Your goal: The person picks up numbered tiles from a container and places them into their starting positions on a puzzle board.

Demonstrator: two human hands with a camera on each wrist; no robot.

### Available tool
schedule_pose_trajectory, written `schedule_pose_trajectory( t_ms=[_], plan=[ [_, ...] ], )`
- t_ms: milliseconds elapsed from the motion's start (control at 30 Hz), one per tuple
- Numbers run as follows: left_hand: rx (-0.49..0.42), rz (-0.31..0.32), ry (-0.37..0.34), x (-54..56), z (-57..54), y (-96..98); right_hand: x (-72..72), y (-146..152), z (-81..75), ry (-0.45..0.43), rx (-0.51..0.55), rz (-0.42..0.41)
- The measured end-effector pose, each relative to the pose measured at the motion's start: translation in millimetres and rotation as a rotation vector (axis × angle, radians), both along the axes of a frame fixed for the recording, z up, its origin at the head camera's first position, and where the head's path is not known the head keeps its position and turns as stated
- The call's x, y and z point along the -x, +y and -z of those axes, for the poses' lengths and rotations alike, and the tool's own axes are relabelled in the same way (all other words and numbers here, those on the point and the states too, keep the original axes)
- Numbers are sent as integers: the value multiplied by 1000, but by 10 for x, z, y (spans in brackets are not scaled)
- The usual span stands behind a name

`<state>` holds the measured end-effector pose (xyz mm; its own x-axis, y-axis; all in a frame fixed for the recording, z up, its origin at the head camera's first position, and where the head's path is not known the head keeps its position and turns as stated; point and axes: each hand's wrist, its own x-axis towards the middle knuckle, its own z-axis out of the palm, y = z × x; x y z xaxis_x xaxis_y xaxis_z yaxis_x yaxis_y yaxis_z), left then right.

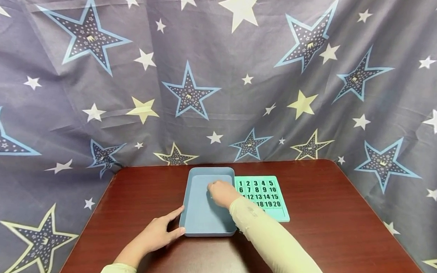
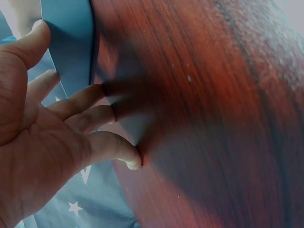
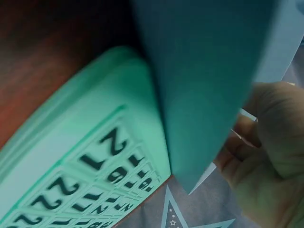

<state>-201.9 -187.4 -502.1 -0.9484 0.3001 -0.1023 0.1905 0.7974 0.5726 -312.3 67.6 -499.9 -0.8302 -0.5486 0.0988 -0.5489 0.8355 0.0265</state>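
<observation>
A shallow blue tray (image 1: 201,220) lies on the table. My left hand (image 1: 159,233) rests at its near left corner, thumb and index finger touching the outer wall while the other fingers reach down to the tabletop, as the left wrist view shows. My right hand (image 1: 223,193) is over the inside of the tray, its fingers bent down and together. Whether anything small sits between those fingertips cannot be made out. Beside the tray's right wall lies a mint-green number board (image 1: 281,215) with black numbers in rows. The right forearm covers its lower left part.
The reddish-brown wooden table (image 1: 327,228) carries the tray and board towards its far side. Behind it hangs a grey curtain (image 1: 221,44) printed with stars. In the right wrist view, the board (image 3: 137,90) stands right against the tray's wall (image 3: 204,71).
</observation>
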Motion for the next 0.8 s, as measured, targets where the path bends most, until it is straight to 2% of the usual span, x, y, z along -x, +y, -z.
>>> schedule_pose_trajectory(
  t_ms=[133, 267, 433, 667, 800],
  plan=[
    [1, -2, -9, -13, -5, -18, -101, 47, 95, 81, -2, 4],
    [16, 0, 8, -16, -9, -37, -213, 51, 130, 71, -22, 50],
    [10, 1, -4, -3, -11, -30, -283, 77, 100, 37, -6, 89],
    [13, 0, -9, 3, 3, -12, -291, 184, 15, -117, 66, -30],
    [8, 0, -6, 1, 8, -12, -276, 205, 19, -155, 86, -43]
  ],
)
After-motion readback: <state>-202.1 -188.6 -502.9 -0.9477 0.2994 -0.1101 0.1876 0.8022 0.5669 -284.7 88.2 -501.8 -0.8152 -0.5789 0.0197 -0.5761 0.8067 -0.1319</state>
